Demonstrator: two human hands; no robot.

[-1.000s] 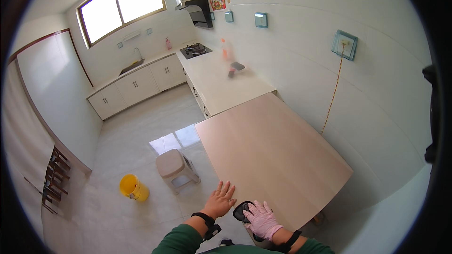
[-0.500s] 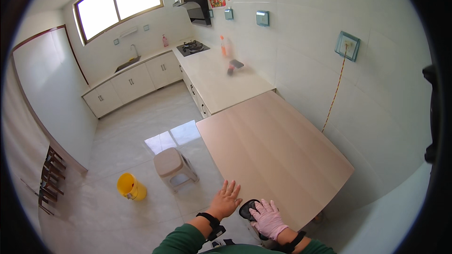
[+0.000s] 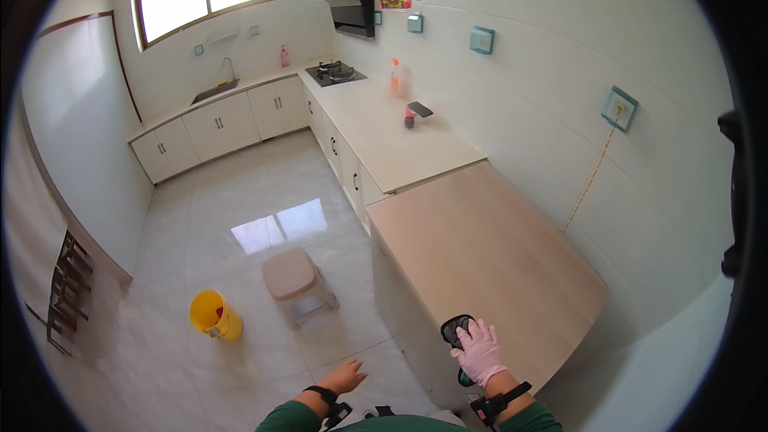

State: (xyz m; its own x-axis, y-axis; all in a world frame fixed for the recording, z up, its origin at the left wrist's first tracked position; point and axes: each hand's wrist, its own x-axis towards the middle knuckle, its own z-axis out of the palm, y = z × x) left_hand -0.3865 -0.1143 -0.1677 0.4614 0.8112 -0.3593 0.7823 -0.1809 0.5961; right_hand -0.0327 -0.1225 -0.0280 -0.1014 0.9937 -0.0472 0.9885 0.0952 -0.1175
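My right hand [image 3: 480, 352], in a pink glove, lies flat with its fingers spread on a dark cloth-like pad [image 3: 456, 328] at the near corner of a light wooden table [image 3: 496, 248]. My left hand [image 3: 346, 376] is bare with a black wrist strap. It hangs in the air beside the table's near edge, over the tiled floor, fingers loosely apart and holding nothing. Green sleeves cover both forearms.
A beige stool [image 3: 292, 280] and a yellow bucket [image 3: 212, 316] stand on the glossy floor to the left. A white counter [image 3: 392, 144] runs beyond the table, with a bottle [image 3: 395, 78], a small dark object [image 3: 419, 110] and a stove [image 3: 334, 72]. Sink and cabinets line the far wall.
My left hand has come off the table's near edge and dropped down to the left. My right hand stays on the dark pad. The view has shifted slightly.
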